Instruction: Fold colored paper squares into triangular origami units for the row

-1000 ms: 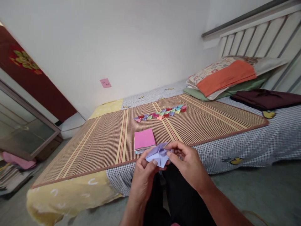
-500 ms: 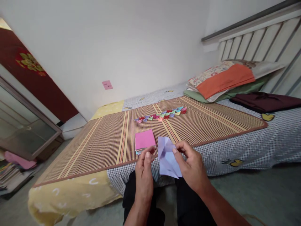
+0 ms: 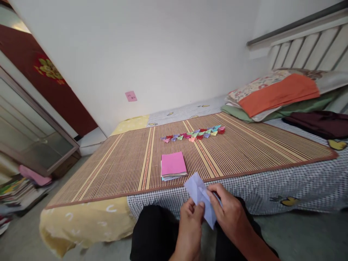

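Gripping the creased lavender paper [image 3: 197, 189] at its left with the left hand [image 3: 191, 222], at its right with the right hand [image 3: 227, 206]. Holding it by the near side of the bed [image 3: 89, 217], right of the pink-topped stack [image 3: 173, 165].

Colour: we see pale lavender paper [image 3: 198, 190]
Creases: fold lines across it, surface not flat
Slant: tilted, far left to near right
Left hand [image 3: 190, 220]: grips its left edge
Right hand [image 3: 230, 207]: fingers on its right side
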Demonstrator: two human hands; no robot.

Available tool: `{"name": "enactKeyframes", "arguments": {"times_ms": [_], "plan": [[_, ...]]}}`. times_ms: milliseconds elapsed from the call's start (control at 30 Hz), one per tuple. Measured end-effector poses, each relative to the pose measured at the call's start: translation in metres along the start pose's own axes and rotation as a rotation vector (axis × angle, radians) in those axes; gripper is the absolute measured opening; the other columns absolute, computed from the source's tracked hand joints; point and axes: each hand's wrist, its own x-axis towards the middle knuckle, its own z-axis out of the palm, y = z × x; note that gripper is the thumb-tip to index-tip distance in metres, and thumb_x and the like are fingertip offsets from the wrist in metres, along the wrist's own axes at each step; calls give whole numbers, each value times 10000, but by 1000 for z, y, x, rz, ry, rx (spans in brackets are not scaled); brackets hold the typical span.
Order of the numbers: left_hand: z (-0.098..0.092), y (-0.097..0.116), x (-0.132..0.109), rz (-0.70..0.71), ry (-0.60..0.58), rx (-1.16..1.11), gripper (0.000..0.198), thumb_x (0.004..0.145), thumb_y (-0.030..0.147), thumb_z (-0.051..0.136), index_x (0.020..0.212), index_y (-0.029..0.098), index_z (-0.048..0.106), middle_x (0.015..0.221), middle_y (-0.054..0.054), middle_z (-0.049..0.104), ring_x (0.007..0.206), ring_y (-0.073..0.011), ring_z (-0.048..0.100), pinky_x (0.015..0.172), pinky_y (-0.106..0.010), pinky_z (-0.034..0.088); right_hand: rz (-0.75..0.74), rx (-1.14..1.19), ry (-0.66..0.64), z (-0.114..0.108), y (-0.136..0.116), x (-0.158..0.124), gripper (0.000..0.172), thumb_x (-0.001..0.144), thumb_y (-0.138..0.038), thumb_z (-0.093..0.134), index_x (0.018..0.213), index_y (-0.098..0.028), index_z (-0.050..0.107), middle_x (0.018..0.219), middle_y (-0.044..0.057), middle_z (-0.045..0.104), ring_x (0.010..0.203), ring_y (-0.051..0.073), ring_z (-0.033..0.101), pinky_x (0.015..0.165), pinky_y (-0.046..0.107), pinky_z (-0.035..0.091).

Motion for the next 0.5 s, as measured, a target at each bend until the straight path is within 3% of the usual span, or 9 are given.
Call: {"name": "enactKeyframes", "arguments": {"times_ms": [133,267,400,433,500], "plan": [[-16,2,11,32,112,-28,416,793,500,792,964,121,775,728,-61,724,636,-173,616,622,-266,468,188,115,-21,4,8,4,158,998,-293,496,887,-231,591,703,1,684,588,186,685,548,265,512],[-38,10,19,-18,89,-83,460,784,549,778,988,137,784,783,-87,764,672,-221,681,658,-316,521,389,192,-43,16,33,3,170,973,-371,542,883,-234,591,715,8,690,633,206,693,551,274,532],[-72,11,18,-85,77,36,459,796,563,762,902,116,786,739,-93,765,693,-243,709,667,-335,542,302,159,-367,38,49,6,117,942,-251,505,855,-223,577,671,8,666,615,227,689,561,327,551],[-82,11,17,-95,128,69,465,767,567,784,860,111,782,704,-91,759,689,-252,712,661,-337,544,272,93,-388,45,48,10,96,933,-210,501,914,-205,595,728,32,693,653,242,705,594,359,566],[-104,15,17,-94,255,116,457,714,553,821,809,109,765,656,-85,747,677,-266,717,640,-339,546,136,-4,-325,63,42,24,207,939,-178,526,1133,-154,595,999,133,723,938,290,718,804,457,581]]}}
